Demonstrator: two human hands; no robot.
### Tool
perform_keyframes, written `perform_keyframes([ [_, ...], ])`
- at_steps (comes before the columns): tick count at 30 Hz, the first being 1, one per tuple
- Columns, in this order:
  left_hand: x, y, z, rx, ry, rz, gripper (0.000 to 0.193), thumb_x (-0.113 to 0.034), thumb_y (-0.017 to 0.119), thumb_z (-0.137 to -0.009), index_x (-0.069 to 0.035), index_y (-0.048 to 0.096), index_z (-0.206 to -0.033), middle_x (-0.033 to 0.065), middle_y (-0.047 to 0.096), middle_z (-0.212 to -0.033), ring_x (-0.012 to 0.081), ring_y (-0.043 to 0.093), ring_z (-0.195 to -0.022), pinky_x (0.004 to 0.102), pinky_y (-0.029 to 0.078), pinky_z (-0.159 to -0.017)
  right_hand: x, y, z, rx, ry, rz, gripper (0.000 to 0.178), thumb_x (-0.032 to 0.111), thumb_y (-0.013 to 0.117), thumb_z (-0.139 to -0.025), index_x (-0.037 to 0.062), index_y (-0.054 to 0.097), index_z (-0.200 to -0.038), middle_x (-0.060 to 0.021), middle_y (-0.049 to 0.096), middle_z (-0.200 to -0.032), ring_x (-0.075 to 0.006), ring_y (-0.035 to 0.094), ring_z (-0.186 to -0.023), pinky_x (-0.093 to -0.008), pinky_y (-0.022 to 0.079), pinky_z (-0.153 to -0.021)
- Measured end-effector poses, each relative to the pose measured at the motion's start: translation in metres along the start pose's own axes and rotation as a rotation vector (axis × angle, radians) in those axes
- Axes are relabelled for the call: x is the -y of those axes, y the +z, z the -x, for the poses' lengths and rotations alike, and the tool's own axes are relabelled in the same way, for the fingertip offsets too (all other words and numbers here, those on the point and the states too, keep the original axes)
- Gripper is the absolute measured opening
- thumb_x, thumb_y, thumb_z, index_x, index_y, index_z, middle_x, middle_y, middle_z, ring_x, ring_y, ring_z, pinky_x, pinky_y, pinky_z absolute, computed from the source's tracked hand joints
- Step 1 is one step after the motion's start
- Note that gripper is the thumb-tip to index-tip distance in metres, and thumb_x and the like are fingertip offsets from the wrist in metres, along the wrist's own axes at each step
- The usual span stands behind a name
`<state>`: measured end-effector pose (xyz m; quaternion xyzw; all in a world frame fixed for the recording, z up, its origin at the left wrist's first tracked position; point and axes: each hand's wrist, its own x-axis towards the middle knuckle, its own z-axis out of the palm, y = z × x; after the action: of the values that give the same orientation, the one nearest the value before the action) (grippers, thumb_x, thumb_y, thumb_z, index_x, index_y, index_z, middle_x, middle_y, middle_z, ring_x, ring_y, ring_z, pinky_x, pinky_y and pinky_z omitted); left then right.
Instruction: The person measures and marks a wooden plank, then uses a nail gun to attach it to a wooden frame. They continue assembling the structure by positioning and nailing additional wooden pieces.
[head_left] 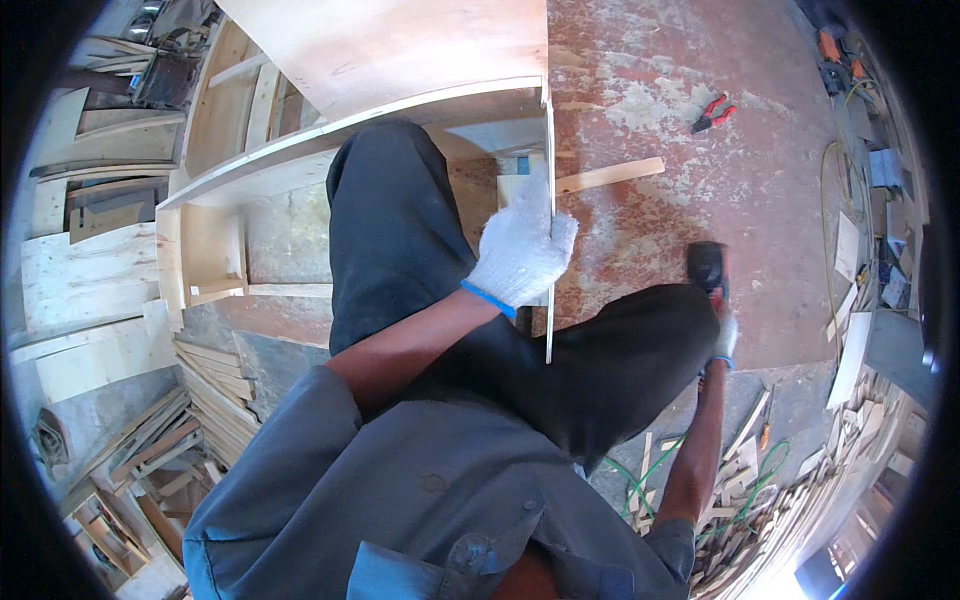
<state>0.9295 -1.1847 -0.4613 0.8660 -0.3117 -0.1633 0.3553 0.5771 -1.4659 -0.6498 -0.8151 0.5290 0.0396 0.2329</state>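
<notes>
At the centre of the frame the left hand (520, 255), in a white knit glove with a blue cuff, rests against the thin plywood panel (549, 200) that stands on edge and runs from the upper middle down to just below centre. The fingers are curled around the panel's edge, gripping it. That panel forms the right end of an unfinished plywood cabinet (330, 130), which lies across the upper left of the frame with its open compartments showing.

The person's dark-trousered legs (400, 240) fill the middle: one knee is raised to the left of the panel, the other leg stretches toward the right. Behind that leg, at centre right, the right hand (724, 335), also gloved in white, is closed around the handle of a dark power tool with a red part (708, 268); the tool's working end is partly hidden by the leg, so its kind cannot be told.

On the worn reddish floor (640, 110), a short wooden strip (610, 175) lies just right of the panel, and red-handled pliers (712, 113) lie well apart in the upper right. A green hose (650, 475) loops at lower right among wood offcuts (750, 490). Stacked wooden strips (215, 385) and plywood sheets (85, 275) crowd the left side.
</notes>
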Motion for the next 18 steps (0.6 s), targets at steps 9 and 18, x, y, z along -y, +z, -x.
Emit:
perform_keyframes([
  [9, -0.006, 0.005, 0.0, -0.043, -0.015, -0.058, 0.067, -0.019, 0.062, -0.09, 0.008, 0.036, -0.145, 0.029, 0.064, -0.113, 0.0462, 0.069, -0.083, 0.0536, 0.057, -0.074, 0.08, -0.208, 0.081, -0.328, 0.138, -0.748, 0.013, 0.01, 0.067, -0.088, -0.0004, 0.06, -0.088, -0.0069, 0.058, -0.065, -0.017, 0.055, -0.05, -0.0314, 0.046, -0.045],
  [18, -0.012, -0.003, -0.002, 0.017, -0.073, -0.033, 0.06, -0.02, 0.06, -0.09, 0.004, 0.04, -0.142, 0.031, 0.065, -0.108, 0.0485, 0.068, -0.085, 0.0569, 0.056, -0.075, 0.111, -0.246, 0.117, 0.091, -0.016, -1.448, 0.023, 0.018, 0.071, -0.093, 0.0025, 0.055, -0.097, -0.0077, 0.055, -0.078, -0.0188, 0.056, -0.064, -0.0317, 0.048, -0.057],
])
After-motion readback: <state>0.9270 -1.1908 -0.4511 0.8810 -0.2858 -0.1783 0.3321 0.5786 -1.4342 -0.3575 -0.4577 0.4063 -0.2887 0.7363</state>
